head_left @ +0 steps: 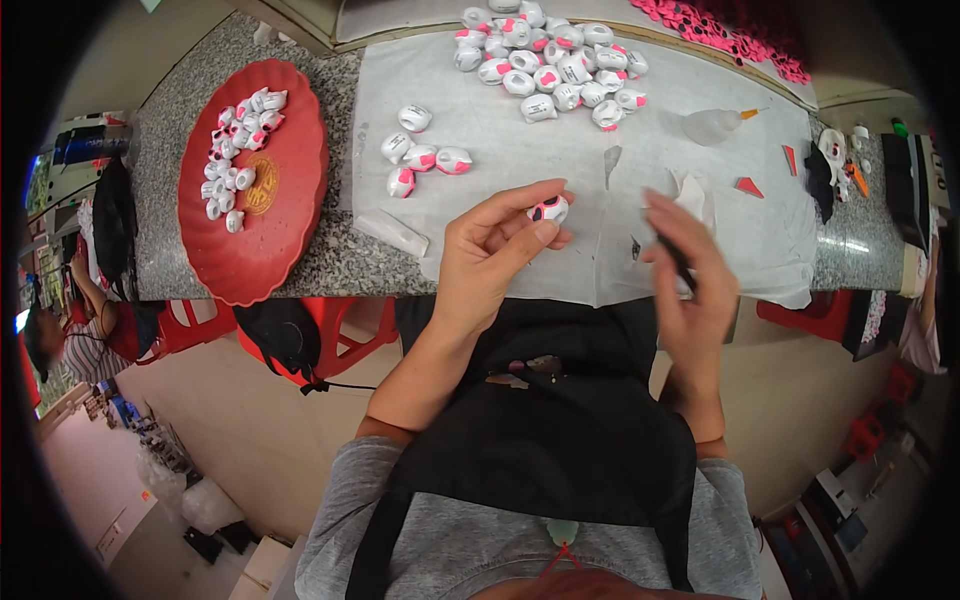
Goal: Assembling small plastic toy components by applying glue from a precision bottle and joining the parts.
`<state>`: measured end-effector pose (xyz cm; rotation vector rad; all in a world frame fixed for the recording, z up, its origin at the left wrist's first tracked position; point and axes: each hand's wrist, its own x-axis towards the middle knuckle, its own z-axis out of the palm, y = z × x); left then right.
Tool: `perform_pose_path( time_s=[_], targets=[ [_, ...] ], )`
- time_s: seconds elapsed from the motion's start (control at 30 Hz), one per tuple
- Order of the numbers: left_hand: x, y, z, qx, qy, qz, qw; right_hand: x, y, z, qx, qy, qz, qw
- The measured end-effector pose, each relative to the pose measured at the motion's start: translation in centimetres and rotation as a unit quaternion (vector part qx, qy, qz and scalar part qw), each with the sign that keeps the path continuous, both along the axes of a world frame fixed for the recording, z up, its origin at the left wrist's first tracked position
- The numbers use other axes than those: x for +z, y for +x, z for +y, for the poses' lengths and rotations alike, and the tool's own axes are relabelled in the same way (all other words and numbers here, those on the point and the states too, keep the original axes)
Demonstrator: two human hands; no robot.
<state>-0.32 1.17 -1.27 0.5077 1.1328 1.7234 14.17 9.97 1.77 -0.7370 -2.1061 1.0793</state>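
My left hand (480, 250) pinches a small rounded white piece (549, 209) with black and pink patches between thumb and fingers, above the near edge of the white sheet (570, 160). To its right, my right hand (703, 290) is blurred by motion. Its fingers are closed on a slim black tool (676, 262), whose exact kind I cannot make out. A few tiny black bits (635, 248) lie on the sheet between the hands. Beyond my left hand sits a small group of white-and-pink pieces (423, 157). A larger heap of similar pieces (560, 70) is farther back.
At left, a red scalloped tray (290, 200) holds several finished-looking white pieces (235, 150). A translucent squeeze bottle (710, 126) with an orange tip lies at back right, near red scraps (748, 186). Many pink-and-black parts (730, 42) lie beyond a ledge. A red stool (350, 335) stands below.
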Motion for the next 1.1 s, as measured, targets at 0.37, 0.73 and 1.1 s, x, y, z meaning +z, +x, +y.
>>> perform_pose_path(
  time_s=[0.37,0.73,1.1],
  targets=[
    [1.3,-5.6,0.0,0.135,-0.019,0.286,0.949,-1.8,8.3,10.9,-0.193,0.217,-0.296,0.910],
    [1.6,-8.5,1.5,0.097,-0.062,0.725,0.679,-1.1,3.0,9.1,-0.154,0.055,-0.051,0.985],
    [0.0,-5.6,6.1,0.024,0.001,0.741,0.671,-2.9,0.7,9.0,-0.132,-0.033,-0.045,0.990]
  ],
)
